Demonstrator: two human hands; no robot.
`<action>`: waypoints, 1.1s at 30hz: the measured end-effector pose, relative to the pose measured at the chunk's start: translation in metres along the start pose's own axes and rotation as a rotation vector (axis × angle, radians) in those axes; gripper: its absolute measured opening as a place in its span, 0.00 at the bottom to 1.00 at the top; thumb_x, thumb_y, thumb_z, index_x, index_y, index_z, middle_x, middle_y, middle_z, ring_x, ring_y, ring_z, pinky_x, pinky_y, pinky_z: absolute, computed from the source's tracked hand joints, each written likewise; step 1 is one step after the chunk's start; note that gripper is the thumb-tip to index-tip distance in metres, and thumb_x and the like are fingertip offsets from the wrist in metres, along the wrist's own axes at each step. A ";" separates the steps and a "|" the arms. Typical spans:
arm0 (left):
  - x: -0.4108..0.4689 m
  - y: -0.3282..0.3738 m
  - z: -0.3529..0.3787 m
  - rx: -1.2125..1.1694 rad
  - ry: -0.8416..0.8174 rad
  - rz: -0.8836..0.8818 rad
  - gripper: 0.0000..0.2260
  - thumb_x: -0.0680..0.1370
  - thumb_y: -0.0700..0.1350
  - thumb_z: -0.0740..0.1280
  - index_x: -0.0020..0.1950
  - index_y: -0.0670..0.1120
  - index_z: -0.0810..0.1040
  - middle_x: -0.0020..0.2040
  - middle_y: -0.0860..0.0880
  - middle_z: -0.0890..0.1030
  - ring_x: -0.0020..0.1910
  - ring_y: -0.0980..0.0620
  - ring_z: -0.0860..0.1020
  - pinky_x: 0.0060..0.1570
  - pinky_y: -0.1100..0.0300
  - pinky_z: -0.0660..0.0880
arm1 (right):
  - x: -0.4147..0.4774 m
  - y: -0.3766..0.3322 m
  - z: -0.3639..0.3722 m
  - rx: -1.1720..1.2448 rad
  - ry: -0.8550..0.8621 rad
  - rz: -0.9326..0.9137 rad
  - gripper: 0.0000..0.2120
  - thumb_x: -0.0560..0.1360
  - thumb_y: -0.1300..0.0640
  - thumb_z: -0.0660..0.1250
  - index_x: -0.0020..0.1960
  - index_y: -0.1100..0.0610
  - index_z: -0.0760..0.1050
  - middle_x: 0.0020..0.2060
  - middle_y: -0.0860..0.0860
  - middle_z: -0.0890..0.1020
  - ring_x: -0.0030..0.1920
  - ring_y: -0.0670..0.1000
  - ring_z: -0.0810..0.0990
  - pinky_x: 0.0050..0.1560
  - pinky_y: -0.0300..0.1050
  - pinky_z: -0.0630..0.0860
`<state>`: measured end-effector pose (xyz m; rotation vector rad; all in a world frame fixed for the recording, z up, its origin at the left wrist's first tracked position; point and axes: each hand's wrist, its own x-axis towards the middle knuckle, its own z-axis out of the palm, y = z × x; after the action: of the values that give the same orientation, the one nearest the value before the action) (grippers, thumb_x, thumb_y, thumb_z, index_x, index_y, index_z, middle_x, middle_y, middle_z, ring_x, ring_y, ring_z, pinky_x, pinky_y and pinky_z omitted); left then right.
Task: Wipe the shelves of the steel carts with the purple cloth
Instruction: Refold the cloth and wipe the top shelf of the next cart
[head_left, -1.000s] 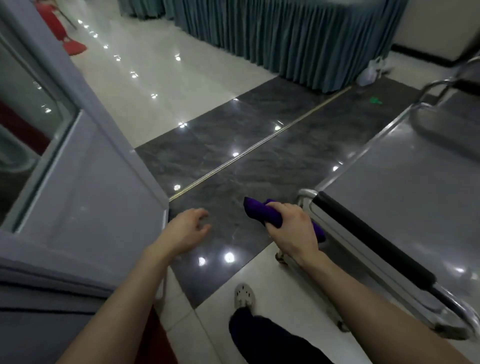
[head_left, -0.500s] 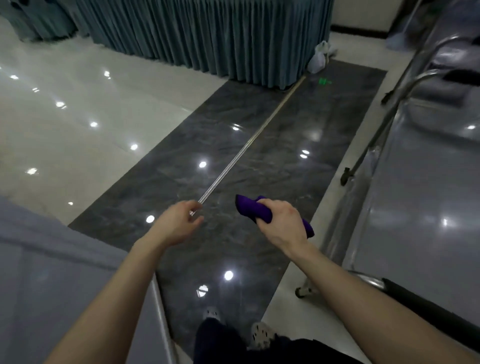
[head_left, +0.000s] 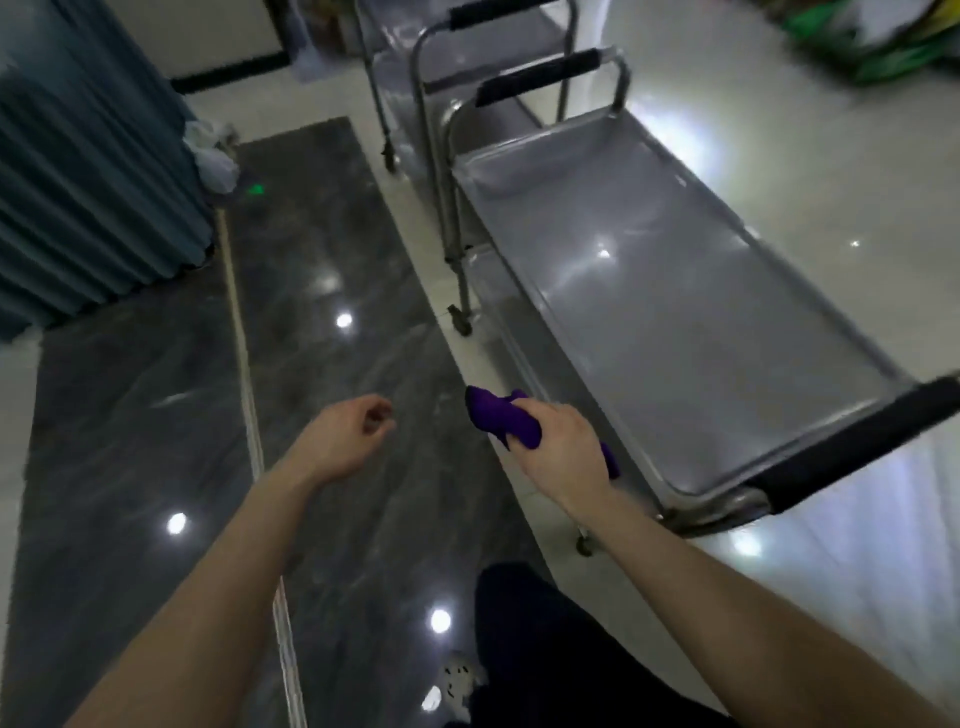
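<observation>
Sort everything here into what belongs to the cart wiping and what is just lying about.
Job: purple cloth, gripped in the right hand; near steel cart; second cart behind it.
Lying about: white bag; blue drape; blurred green pile. The left hand holds nothing.

The left hand (head_left: 343, 441) and right hand (head_left: 563, 452) are bare, as are both forearms down to the lower edge. Dark, near-black trousers (head_left: 545, 639) cover one leg. A pale shoe (head_left: 457, 675) with small holes on top shows beside them, blurred.
</observation>
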<state>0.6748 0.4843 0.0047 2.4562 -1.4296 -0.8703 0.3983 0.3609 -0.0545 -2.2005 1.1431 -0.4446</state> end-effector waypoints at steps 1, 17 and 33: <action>0.023 0.010 -0.004 0.000 -0.029 0.061 0.13 0.86 0.50 0.70 0.69 0.49 0.83 0.60 0.49 0.87 0.58 0.50 0.85 0.63 0.54 0.79 | 0.003 0.003 -0.001 0.004 0.048 0.049 0.19 0.77 0.54 0.77 0.67 0.51 0.83 0.51 0.51 0.87 0.52 0.55 0.84 0.57 0.56 0.81; 0.310 0.092 -0.072 -0.153 -0.461 0.186 0.24 0.77 0.73 0.70 0.57 0.54 0.87 0.54 0.54 0.87 0.57 0.53 0.83 0.60 0.53 0.78 | 0.191 -0.015 0.057 0.052 0.362 0.360 0.27 0.79 0.50 0.77 0.76 0.50 0.74 0.65 0.48 0.83 0.64 0.50 0.80 0.69 0.54 0.78; 0.443 0.061 -0.124 -0.206 -0.756 0.741 0.08 0.79 0.44 0.72 0.54 0.58 0.83 0.48 0.55 0.88 0.44 0.52 0.88 0.38 0.58 0.85 | 0.295 -0.137 0.170 0.163 0.831 0.774 0.27 0.84 0.42 0.67 0.79 0.49 0.65 0.71 0.45 0.74 0.68 0.43 0.74 0.69 0.50 0.78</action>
<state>0.8634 0.0632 -0.0460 1.2660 -2.1002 -1.6827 0.7435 0.2411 -0.0890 -1.2510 2.1509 -1.0806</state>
